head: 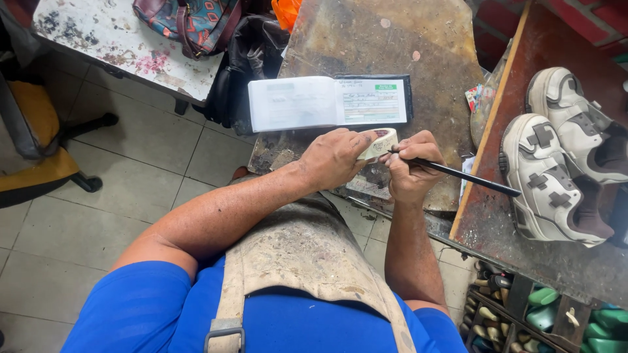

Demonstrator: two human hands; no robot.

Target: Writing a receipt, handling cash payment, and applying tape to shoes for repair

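At the front edge of a stained brown workboard [392, 46], seen from above, both hands meet over the person's apron-covered lap. Left hand [335, 157] is closed around a roll of pale tape [381, 142], gripping it from the left so that only the roll's right part shows beyond the fingers. Right hand [412, 168] is closed in a writing grip on a thin black stick [471, 176], perhaps a pen or pencil. The stick's long axis runs nearly level, dropping slightly to the right: its near end sits at the tape, just beside the left thumb, and its far end points right toward a pair of white and grey shoes [556, 163] on a reddish side shelf [497, 216].

Behind the hands lies an open receipt book [330, 101], rectangular, its long side parallel to the board's front edge; the left leaf is white and faint, the right leaf is a printed form with a small green patch at its upper right corner. A small colourful card [473, 97] is wedged between board and shelf.

A patterned bag [190, 19] at top left is cut off by the frame. The stick's tip is hidden behind the right fingers, and any mark on the tape cannot be made out.
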